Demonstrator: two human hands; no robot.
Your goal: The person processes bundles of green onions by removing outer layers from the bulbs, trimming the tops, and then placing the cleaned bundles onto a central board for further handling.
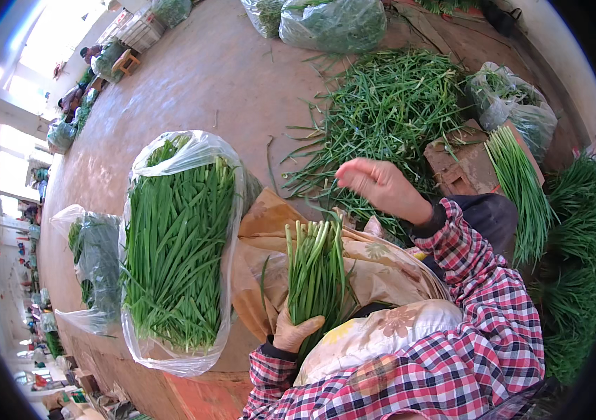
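Observation:
My left hand (pixel 298 332) is closed around the lower part of a bunch of garlic chives (pixel 313 269), its pale cut ends pointing up and away from me. The bunch rests against the floral apron (pixel 396 325) on my lap. Raised over the near edge of a loose heap of green chive leaves (pixel 399 105), my right hand (pixel 385 189) has its fingers stretched out and holds nothing I can see. To the left stands a clear plastic bag (pixel 226 301) packed with chives (pixel 179 252).
On the right, a trimmed bunch (pixel 518 182) lies against a brown cardboard box (pixel 455 164), beside more chives (pixel 578 273). Filled plastic bags stand at the back (pixel 333 26), at the far right (pixel 515 112) and at the left (pixel 95 262). Other people work along the far left.

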